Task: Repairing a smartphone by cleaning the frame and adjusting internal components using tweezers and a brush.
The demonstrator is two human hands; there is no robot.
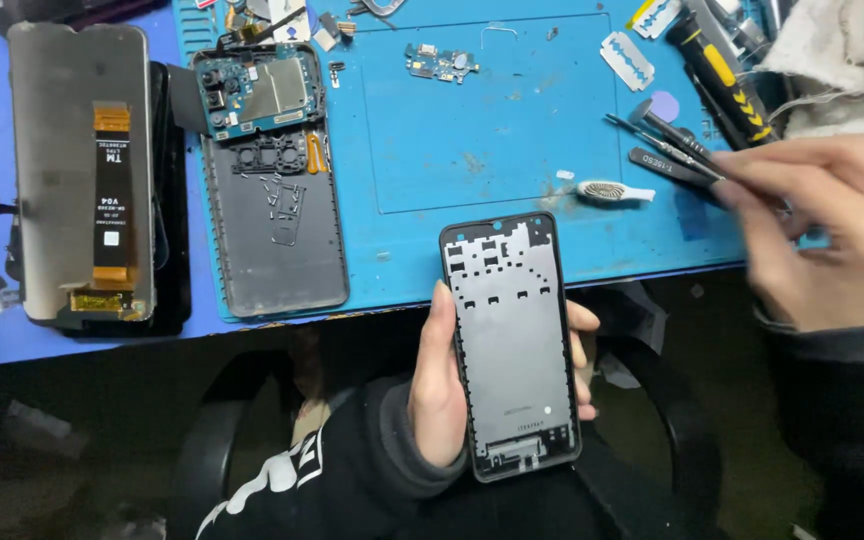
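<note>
Left hand [442, 385] cradles bare phone frame [512, 345] by its edges, cavity up for access. Right hand [832, 225] pinches tweezers [667, 140] over blue mat [492, 150], tips angled toward loose parts.

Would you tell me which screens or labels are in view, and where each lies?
Display panel: far left, face down, grey rectangle with black-and-orange ribbon.
Ribbon label: small white square.
Phone frame: left hand holds it; black, screenless.

A blue mat [512, 150] covers the table, bearing a razor blade [627, 60], a small circuit board [440, 63] and a yellow-black screwdriver [720, 72].
</note>
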